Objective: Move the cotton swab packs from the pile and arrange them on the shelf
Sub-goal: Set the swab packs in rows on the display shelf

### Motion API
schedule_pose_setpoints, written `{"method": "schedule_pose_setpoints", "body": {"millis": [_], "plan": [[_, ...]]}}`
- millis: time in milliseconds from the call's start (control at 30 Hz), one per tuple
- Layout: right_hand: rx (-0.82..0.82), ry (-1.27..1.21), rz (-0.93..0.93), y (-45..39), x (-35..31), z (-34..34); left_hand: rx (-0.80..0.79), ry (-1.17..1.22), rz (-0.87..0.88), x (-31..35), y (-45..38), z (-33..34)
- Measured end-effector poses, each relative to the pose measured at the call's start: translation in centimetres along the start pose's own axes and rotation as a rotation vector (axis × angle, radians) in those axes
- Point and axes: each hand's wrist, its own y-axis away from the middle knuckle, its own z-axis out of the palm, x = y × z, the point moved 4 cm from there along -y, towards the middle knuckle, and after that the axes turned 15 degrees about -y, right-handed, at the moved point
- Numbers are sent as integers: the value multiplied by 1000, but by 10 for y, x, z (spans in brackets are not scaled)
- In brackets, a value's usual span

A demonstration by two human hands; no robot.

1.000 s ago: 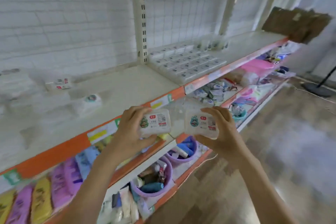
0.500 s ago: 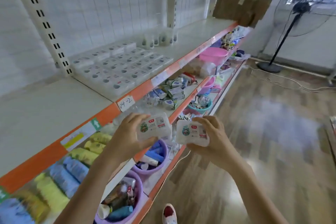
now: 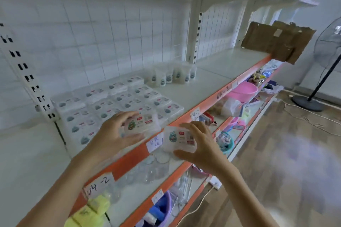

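My left hand grips a clear rectangular cotton swab pack with a green cartoon sticker, held over the front of the white shelf. My right hand holds a second, similar pack just off the shelf's orange front edge. Behind the left pack, rows of the same packs lie flat on the shelf in a neat block. A group of round swab tubs stands upright behind the block.
The shelf's orange edge carries handwritten labels. Lower shelves hold a pink basin, glass jars and purple baskets. Torn cardboard leans at the shelf's far end. A standing fan is on the wooden floor at right.
The view has swung right and closer to the block of packs. Both hands have risen with their packs, the left one now over the shelf beside the arranged rows.
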Motion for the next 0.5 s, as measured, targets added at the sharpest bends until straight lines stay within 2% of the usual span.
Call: {"method": "schedule_pose_setpoints", "body": {"millis": [500], "plan": [[-411, -133, -217, -255, 85, 23, 71, -184, -481, -80, -127, 6]]}}
